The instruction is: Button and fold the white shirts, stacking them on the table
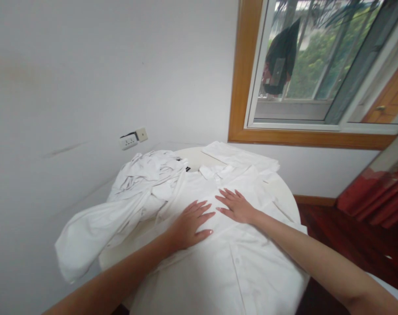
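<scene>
White shirt [218, 262], crumpled clothes [146, 170], round table [289, 199]

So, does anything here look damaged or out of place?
The wall socket: a dark, ragged gap shows along its top edge, as if badly fitted. A dark streak marks the wall, and heaped white cloth overhangs the table on the left.

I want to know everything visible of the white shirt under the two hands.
The white shirt looks like thin, soft cloth, with a collar at its far end and a front button strip running towards the viewer. It lies spread on the pale table, lightly creased, and its lower part runs out of the picture. The left hand and the right hand lie flat on it; crumpled white cloth is heaped to its left.
</scene>
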`<state>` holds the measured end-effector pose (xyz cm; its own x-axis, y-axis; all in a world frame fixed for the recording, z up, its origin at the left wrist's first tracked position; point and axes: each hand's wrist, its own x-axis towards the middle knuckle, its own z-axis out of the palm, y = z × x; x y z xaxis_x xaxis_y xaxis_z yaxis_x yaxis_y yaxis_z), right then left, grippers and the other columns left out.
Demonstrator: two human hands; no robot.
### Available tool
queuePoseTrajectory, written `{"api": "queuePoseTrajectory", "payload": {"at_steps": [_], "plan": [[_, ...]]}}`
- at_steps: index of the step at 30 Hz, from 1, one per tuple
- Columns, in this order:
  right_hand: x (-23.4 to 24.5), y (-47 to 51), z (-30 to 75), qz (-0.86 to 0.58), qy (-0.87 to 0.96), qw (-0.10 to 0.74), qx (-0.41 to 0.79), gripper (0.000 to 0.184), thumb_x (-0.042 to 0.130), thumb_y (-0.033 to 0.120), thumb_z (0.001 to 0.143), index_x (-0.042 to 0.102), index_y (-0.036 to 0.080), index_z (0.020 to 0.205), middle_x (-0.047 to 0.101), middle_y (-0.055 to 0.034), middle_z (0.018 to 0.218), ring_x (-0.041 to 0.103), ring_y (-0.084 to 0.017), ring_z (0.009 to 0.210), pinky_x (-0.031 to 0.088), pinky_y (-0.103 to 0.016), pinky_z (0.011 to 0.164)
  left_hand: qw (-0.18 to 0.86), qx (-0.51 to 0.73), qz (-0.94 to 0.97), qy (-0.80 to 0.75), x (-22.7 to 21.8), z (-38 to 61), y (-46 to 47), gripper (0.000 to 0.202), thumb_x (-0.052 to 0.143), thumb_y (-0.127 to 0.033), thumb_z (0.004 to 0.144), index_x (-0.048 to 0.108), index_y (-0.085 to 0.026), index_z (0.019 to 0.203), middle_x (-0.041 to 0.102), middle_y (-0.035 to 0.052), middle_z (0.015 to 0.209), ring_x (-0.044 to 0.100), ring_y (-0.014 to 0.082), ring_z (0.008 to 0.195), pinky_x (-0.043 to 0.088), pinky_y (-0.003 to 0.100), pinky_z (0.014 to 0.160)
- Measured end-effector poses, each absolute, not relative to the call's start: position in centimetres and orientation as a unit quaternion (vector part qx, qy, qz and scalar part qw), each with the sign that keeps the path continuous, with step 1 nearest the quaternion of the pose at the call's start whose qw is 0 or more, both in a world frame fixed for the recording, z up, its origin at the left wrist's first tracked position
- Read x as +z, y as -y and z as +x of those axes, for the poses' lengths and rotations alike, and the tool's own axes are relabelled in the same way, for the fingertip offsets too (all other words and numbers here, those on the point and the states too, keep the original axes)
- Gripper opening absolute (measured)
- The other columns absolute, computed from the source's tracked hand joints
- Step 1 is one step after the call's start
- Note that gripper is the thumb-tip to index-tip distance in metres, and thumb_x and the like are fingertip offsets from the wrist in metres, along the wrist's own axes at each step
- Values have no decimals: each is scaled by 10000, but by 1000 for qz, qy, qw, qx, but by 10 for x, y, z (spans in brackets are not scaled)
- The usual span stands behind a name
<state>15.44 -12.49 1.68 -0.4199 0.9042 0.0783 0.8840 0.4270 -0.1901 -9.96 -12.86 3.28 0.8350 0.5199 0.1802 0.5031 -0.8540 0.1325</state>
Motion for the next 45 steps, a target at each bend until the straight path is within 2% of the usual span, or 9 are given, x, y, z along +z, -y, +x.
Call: {"api": "queuePoseTrajectory", "payload": {"at_steps": [6, 9, 13, 19, 23, 27, 31, 41, 45], "plan": [[13, 96, 223, -643, 764, 59, 13, 682, 180, 649, 936, 327, 265, 1481, 224, -42, 1566, 166, -247, 1449, 128, -522, 1154, 85, 69, 954, -279, 36, -130, 145, 591, 463, -555, 900, 355, -355, 1446, 289, 29, 1552, 246, 266, 1430, 135, 502, 1182], [9, 86, 253, -686, 725, 49, -18, 645, 210, 603, 954, 354, 243, 1470, 244, -66, 1558, 183, -262, 1444, 148, -538, 1142, 82, 45, 949, -300, 34, -141, 148, 645, 440, -604, 889, 288, -372, 1471, 230, 29, 1572, 182, 291, 1447, 67, 556, 1170], [4, 79, 271, -696, 715, 53, -38, 620, 224, 564, 968, 374, 219, 1460, 261, -84, 1552, 202, -261, 1439, 189, -527, 1133, 80, 34, 949, -303, 34, -144, 148, 655, 417, -617, 891, 253, -380, 1480, 213, 31, 1576, 183, 293, 1447, 77, 563, 1165], [-2, 78, 271, -695, 714, 57, -64, 600, 232, 556, 969, 382, 238, 1456, 283, -78, 1545, 221, -257, 1433, 199, -526, 1129, 78, 36, 949, -305, 36, -143, 152, 636, 416, -608, 896, 279, -378, 1472, 259, 41, 1563, 219, 293, 1436, 80, 557, 1163], [-2, 79, 269, -698, 711, 51, -64, 588, 235, 544, 972, 384, 243, 1454, 291, -78, 1542, 222, -256, 1433, 199, -530, 1124, 45, 71, 951, -299, 42, -138, 140, 543, 422, -568, 910, 406, -363, 1412, 384, 39, 1505, 334, 279, 1380, 144, 527, 1163], [-1, 81, 269, -696, 712, 61, -72, 563, 247, 512, 979, 404, 232, 1443, 307, -85, 1535, 236, -257, 1428, 203, -526, 1121, -33, 133, 907, -398, 69, -125, 95, 454, 433, -420, 932, 505, -205, 1325, 519, 130, 1350, 456, 276, 1246, 344, 435, 1069], [-2, 81, 269, -693, 714, 69, -71, 562, 256, 509, 978, 415, 226, 1436, 323, -92, 1528, 246, -265, 1423, 205, -530, 1119, -96, 112, 810, -568, 97, -112, 41, 385, 431, -298, 916, 532, -85, 1219, 565, 191, 1166, 513, 306, 1124, 414, 404, 958], [-4, 81, 268, -693, 713, 80, -72, 554, 269, 500, 975, 429, 221, 1427, 346, -89, 1519, 252, -265, 1421, 198, -525, 1120, -105, 112, 753, -640, 72, -109, 0, 321, 393, -361, 927, 575, -157, 1095, 640, 137, 1069, 578, 279, 1019, 452, 345, 786], [1, 79, 271, -693, 711, 107, -60, 512, 339, 507, 951, 525, 240, 1346, 436, -71, 1469, 327, -259, 1381, 250, -488, 1105, -109, 139, 743, -646, 61, -117, -10, 315, 364, -343, 924, 599, -191, 1068, 673, 104, 1007, 614, 269, 958, 454, 343, 735]]}}
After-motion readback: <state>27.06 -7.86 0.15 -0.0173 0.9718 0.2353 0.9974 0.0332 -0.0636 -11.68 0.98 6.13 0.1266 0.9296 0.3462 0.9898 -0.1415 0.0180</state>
